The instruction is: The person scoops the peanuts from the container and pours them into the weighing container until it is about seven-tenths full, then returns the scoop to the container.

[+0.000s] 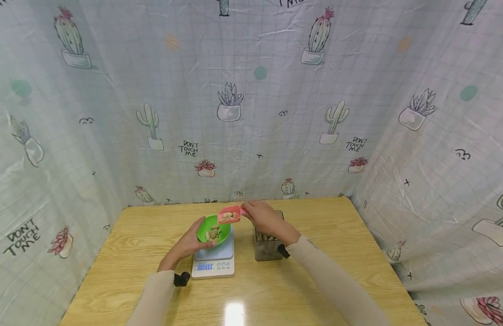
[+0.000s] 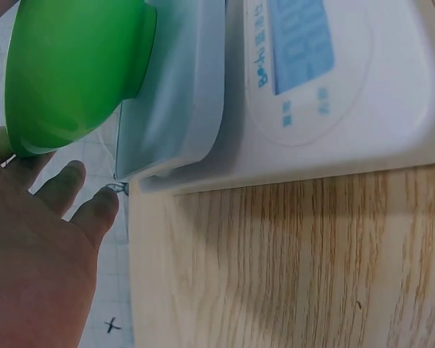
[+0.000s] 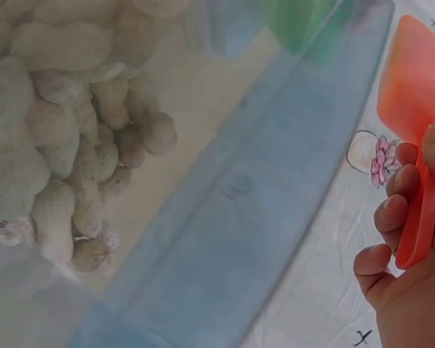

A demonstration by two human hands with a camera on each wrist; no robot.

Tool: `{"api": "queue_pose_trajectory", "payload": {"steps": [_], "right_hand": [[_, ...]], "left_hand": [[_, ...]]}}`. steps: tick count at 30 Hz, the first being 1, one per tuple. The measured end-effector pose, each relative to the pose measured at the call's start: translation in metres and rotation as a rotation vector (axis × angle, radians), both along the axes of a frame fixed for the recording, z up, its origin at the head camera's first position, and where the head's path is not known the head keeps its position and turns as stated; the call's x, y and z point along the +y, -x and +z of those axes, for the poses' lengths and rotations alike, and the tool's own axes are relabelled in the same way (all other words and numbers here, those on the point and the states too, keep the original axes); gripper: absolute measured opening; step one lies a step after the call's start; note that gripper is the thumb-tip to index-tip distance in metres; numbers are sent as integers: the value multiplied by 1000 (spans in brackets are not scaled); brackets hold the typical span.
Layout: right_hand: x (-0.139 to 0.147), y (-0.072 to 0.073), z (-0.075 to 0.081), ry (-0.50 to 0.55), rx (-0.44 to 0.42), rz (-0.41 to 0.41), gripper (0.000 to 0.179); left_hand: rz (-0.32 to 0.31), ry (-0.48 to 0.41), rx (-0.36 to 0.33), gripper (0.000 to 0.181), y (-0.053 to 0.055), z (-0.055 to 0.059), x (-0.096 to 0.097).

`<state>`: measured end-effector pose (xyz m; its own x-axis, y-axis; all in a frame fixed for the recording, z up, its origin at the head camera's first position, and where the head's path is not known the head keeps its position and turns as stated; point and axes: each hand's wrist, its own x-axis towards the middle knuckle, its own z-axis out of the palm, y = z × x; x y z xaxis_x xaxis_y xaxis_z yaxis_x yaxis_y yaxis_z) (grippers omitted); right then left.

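A green bowl (image 1: pixel 225 234) with several peanuts (image 1: pixel 212 234) in it sits on a white kitchen scale (image 1: pixel 227 271), whose display is lit. My left hand (image 1: pixel 189 241) holds the bowl by its left side, the thumb along the front and fingers round the back. In the left wrist view, fingertips show beside the bowl's outer wall. Over the bowl's right rim, my right hand (image 1: pixel 264 218) grips a red scoop (image 1: pixel 235 221) by its handle. Peanuts (image 1: pixel 228 215) lie in the scoop. The right wrist view shows my fingers curled round the handle.
Right of the scale stands a clear plastic container (image 1: pixel 269 252) of peanuts (image 3: pixel 58 145), partly hidden under my right hand and wrist. All of it stands on a wooden table (image 1: pixel 316 226). A cactus-print curtain (image 1: pixel 259 117) hangs behind and along both sides.
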<state>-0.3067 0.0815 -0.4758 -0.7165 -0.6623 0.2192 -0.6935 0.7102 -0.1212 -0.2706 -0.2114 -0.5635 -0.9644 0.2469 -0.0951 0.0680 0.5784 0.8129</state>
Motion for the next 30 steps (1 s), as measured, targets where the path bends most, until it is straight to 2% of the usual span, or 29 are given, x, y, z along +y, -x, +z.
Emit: {"api": "queue_pose_trajectory", "payload": {"steps": [6, 14, 20, 30], "right_hand": [[-9, 6, 1, -69, -13, 23, 25], [-27, 12, 1, -178, 28, 51, 26], [-35, 8, 8, -344, 114, 83, 25], [-46, 5, 23, -473, 246, 109, 25]], "left_hand": [[-2, 16, -4, 114, 0, -1, 1], [2, -4, -13, 114, 2, -1, -2], [7, -25, -20, 114, 1, -2, 0], [13, -22, -16, 113, 0, -2, 0]]}}
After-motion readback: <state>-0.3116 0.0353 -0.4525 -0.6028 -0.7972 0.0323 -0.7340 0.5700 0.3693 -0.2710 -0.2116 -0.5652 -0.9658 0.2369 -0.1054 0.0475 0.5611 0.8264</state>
